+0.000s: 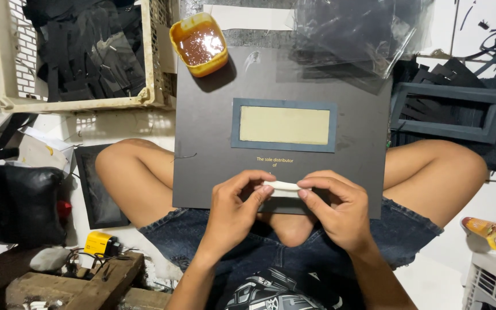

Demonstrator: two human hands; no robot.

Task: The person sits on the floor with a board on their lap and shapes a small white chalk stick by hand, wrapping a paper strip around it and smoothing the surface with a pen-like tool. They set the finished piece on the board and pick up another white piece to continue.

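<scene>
Nearest the camera, both hands meet over the lap: the left hand [233, 209] and the right hand [334, 206] each pinch one end of a small white strip [282, 188], thumbs and fingertips closed on it, so it spans the gap between them just above the near edge of a dark board [202, 143] resting across the person's knees. Whether the strip is tape, foam or folded paper is hard to tell from this angle. To handle it well, the pinch should stay light and even at both ends, keeping the strip flat and untwisted, and the fingers should stay clear of whatever face is meant to stick, if it has one. At twelve o'clock from the hands, near the middle of the board, sits a blue frame [284, 104] around a pale tan panel [284, 125]; lining up any piece against its straight edges would call for a steady, square approach. Farther on, at eleven o'clock, an orange tub [174, 30] of brownish liquid stands on the board's far corner, close enough to be knocked, so elbows should move gently. Beyond it, at ten o'clock, a cream crate [76, 103] holds black scraps, and clear plastic bags [357, 34] lie at one o'clock.
</scene>
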